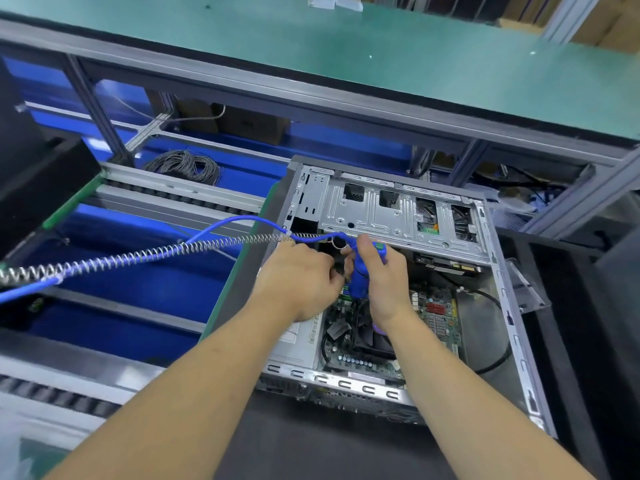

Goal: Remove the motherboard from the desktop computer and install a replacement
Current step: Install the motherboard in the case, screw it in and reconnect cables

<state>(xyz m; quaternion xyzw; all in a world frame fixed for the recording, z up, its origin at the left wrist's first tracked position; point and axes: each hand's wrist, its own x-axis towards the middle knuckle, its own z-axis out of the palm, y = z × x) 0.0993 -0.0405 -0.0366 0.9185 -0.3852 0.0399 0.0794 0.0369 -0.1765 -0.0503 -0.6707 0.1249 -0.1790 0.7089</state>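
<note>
A person leans over an open desktop computer case (498, 268) lying on its side on a dark work surface (311, 452), the green motherboard (438, 320) seated inside. The right hand (384, 275) grips a blue electric screwdriver (360, 271) held upright over the board; the left hand (298, 278), fingers curled, pinches near its tip. A coiled cable (138, 254) trails left

bright, even overhead light — soft shadows, wide-angle bending at edges, slight motion blur lower left.
</note>
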